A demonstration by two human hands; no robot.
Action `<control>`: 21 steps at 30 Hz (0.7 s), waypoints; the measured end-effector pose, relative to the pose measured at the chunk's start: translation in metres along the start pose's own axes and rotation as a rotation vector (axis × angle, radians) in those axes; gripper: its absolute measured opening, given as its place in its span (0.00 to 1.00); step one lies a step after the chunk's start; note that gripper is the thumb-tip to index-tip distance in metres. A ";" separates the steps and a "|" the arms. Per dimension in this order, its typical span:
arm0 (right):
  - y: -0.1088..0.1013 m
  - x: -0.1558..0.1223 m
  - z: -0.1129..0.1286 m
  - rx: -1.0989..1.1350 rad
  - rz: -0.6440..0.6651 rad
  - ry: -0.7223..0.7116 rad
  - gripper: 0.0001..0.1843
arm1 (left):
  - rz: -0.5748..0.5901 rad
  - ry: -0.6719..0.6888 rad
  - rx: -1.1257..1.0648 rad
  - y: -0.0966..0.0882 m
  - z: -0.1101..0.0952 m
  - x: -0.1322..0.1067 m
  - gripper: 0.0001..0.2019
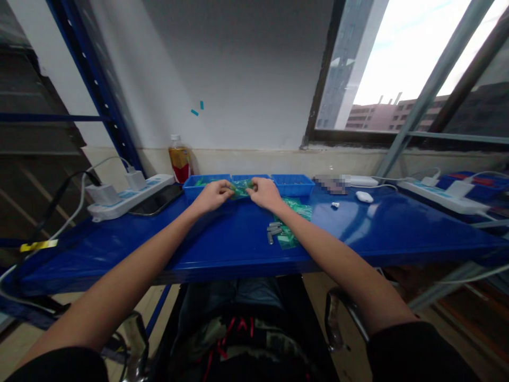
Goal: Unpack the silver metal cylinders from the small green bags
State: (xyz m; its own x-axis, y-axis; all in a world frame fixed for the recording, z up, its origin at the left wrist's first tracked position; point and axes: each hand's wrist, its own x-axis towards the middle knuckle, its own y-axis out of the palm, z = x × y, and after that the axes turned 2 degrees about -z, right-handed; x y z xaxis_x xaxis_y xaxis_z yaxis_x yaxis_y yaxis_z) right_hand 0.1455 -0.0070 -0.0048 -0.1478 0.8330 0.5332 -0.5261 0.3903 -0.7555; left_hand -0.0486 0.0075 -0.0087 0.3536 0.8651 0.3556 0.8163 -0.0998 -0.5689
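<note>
Between my two hands a green plastic bag (240, 189) is stretched, in front of the blue bins. My left hand (214, 195) pinches its left end. The right end is gripped by my right hand (265, 193), fingers closed. Just behind stand three blue bins in a row: the left bin (190, 190), the middle bin (250, 178) and the right bin (296, 189). Under my right forearm lie more green plastic bags (299, 210). Several small grey metal cylinders (273, 231) rest beside them on the blue table.
A power strip (131, 197) and a dark phone (157, 200) lie at left, near a drink bottle (180, 161). On the right are a white earphone case (363, 197), a small white earbud (335, 205) and another power strip (443, 196). Cables run along both sides.
</note>
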 end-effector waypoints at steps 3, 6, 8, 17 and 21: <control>-0.006 -0.002 0.001 -0.131 -0.079 -0.016 0.10 | 0.110 0.019 0.210 -0.002 0.003 -0.001 0.08; -0.011 -0.002 -0.002 -0.150 -0.122 -0.035 0.12 | 0.185 -0.060 0.190 0.000 0.000 -0.003 0.18; -0.012 -0.001 -0.004 -0.127 -0.112 -0.121 0.12 | 0.163 -0.139 0.053 0.003 -0.005 -0.005 0.27; -0.003 -0.009 0.008 0.000 -0.047 -0.428 0.17 | -0.170 -0.331 -0.198 -0.009 -0.005 -0.002 0.15; -0.005 -0.006 0.004 0.065 -0.133 -0.389 0.18 | -0.501 -0.266 -0.218 -0.031 0.004 0.003 0.11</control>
State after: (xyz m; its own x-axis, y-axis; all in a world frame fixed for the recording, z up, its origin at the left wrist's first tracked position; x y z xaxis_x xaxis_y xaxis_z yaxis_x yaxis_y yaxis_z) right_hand 0.1454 -0.0156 -0.0029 -0.3735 0.5620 0.7380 -0.6121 0.4485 -0.6513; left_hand -0.0747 0.0151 0.0072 -0.2014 0.9233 0.3272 0.9386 0.2775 -0.2051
